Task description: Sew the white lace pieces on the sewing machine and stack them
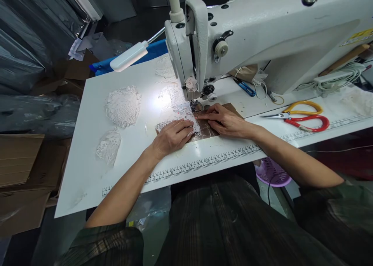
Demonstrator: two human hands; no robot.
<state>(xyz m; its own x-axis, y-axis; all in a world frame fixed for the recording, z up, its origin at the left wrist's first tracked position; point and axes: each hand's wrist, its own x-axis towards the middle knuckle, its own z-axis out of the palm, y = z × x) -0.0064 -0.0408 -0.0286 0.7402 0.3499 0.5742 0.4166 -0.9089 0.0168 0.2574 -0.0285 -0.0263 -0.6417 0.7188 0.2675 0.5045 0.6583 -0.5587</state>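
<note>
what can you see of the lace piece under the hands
The lace is a white openwork strip with a scalloped look, thin and limp. It lies flat on a brown checked cloth on the white table, one end at the sewing machine's presser foot. The left hand presses flat on its near part; the right hand's fingertips rest at its right edge. The lamp lights it brightly.

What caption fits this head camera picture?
Both hands, left hand and right hand, press white lace on brown fabric under a sewing machine.
</note>
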